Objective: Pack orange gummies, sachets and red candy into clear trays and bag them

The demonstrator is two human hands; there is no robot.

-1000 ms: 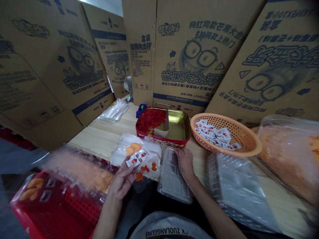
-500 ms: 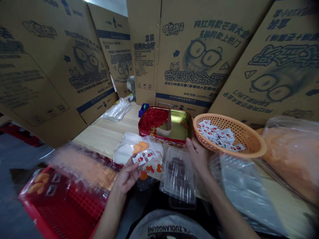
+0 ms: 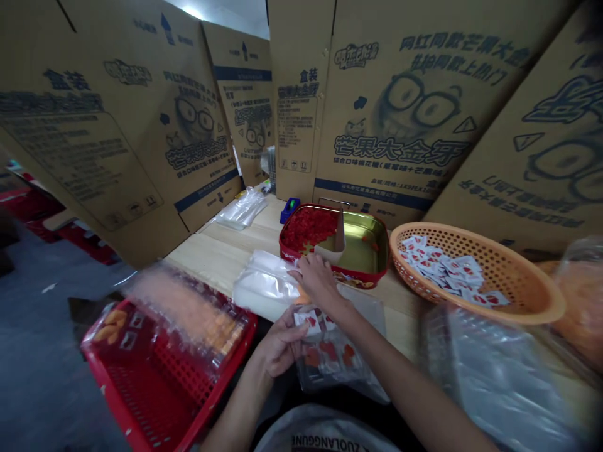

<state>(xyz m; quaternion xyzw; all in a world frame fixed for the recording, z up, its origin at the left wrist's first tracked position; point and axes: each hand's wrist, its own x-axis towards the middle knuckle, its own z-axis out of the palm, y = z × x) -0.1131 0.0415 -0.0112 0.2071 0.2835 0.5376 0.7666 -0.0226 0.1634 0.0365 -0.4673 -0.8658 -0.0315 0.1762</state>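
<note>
My left hand [image 3: 284, 344] is closed on the left edge of a clear plastic tray [image 3: 308, 376] above my lap. Small white sachets with a red print [image 3: 307, 322] and red-orange candy pieces [image 3: 330, 351] sit in the tray's compartments. My right hand [image 3: 319, 280] reaches across, fingers curled over the orange candy pieces [image 3: 302, 295] beside the stack of clear plastic bags [image 3: 264, 282]; its fingertips are partly hidden. Just behind it stands a red tin [image 3: 360, 277] holding red candy, with a cardboard divider [image 3: 336, 245].
An orange basket [image 3: 527, 295] of sachets stands right of the tin. Nested clear trays [image 3: 499, 370] lie at the right. A red crate [image 3: 155, 389] with filled packs is at lower left. Tall cardboard boxes [image 3: 400, 125] wall the table's back. A blue tape dispenser [image 3: 288, 210] sits behind.
My right hand has moved left from the tin's front right to the orange candy. My left hand has gone from holding sachets to gripping the tray's edge. The view has shifted left.
</note>
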